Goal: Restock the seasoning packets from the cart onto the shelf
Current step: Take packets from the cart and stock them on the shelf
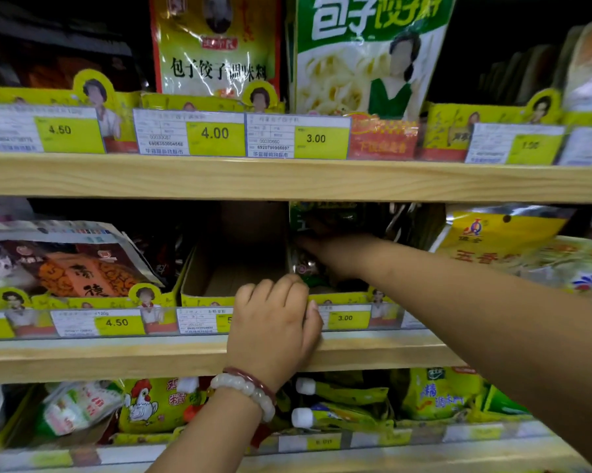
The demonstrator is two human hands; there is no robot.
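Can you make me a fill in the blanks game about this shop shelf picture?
1. The left hand, the one with the bead bracelet, rests on the front edge of the ____ shelf.
2. The right hand reaches among the green packets above the price tag that reads ____.
3. The cardboard tray left of the green packets looks ____.
4. On the top shelf, the tall green packet stands above the price ____.

Missing words: middle; 3.00; empty; 3.00
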